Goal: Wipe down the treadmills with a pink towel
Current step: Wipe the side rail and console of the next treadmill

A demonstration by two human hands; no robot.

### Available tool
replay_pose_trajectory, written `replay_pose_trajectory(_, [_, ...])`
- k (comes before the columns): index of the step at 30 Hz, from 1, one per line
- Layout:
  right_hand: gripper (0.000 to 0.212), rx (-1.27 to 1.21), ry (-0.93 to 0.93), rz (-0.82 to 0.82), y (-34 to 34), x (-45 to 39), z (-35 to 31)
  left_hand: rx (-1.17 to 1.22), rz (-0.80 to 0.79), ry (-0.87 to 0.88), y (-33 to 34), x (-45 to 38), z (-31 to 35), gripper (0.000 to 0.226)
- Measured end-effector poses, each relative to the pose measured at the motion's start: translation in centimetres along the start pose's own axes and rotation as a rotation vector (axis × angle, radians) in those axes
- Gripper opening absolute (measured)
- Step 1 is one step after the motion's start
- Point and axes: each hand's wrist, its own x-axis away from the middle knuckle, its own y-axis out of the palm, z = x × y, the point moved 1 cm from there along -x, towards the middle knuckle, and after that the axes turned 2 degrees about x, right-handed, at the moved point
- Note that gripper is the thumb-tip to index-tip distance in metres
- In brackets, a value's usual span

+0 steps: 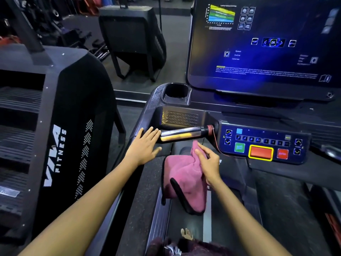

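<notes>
A: Where is the towel (185,179) right now?

B: It hangs bunched from the right hand (207,163), whose fingers pinch its top edge just below the metal grip bar (181,134) of the treadmill (156,108). Most of the cloth dangles over the belt (186,218) and is not pressed against anything.

A: And the left hand (145,145)?

B: Flat, fingers straight and spread, resting on the side rail at the left end of that bar. It holds nothing.

A: So how much is wiped?

B: I can't tell from the surfaces; nothing shows damp streaks or a clean patch. I'd judge the work is at the handle area, with the towel about to be set to the bar. The button panel (263,143), the screen (262,43) and the cup holder (176,91) look untouched, and other machines still wait.
</notes>
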Motion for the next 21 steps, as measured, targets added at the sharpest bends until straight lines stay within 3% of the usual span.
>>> replay_pose_trajectory(3, [0.031, -0.567, 0.404, -0.040, 0.6, 0.0, -0.1, 0.004, 0.012, -0.001, 0.2, 0.0, -0.1, 0.074])
replay_pose_trajectory(7, [0.028, -0.828, 0.534, -0.110, 1.8, -0.9, -1.8, 0.053, 0.046, -0.007, 0.4, -0.1, -0.2, 0.092])
replay_pose_trajectory(10, [0.042, -0.859, 0.559, -0.065, 2.5, -1.1, -1.8, 0.076, 0.054, -0.014, 0.3, -0.1, -0.2, 0.090])
replay_pose_trajectory(13, [0.033, -0.945, 0.581, -0.100, 2.8, -1.0, -1.3, 0.081, 0.057, -0.014, 0.3, -0.1, -0.2, 0.089])
replay_pose_trajectory(18, [0.039, -0.738, 0.535, -0.121, 2.7, -1.4, -1.3, 0.056, 0.052, -0.019, 0.4, -0.1, -0.2, 0.088])
replay_pose_trajectory(21, [0.032, -0.639, 0.613, -0.195, 3.0, -1.5, -2.2, 0.051, 0.046, -0.022, 0.3, -0.1, -0.2, 0.088])
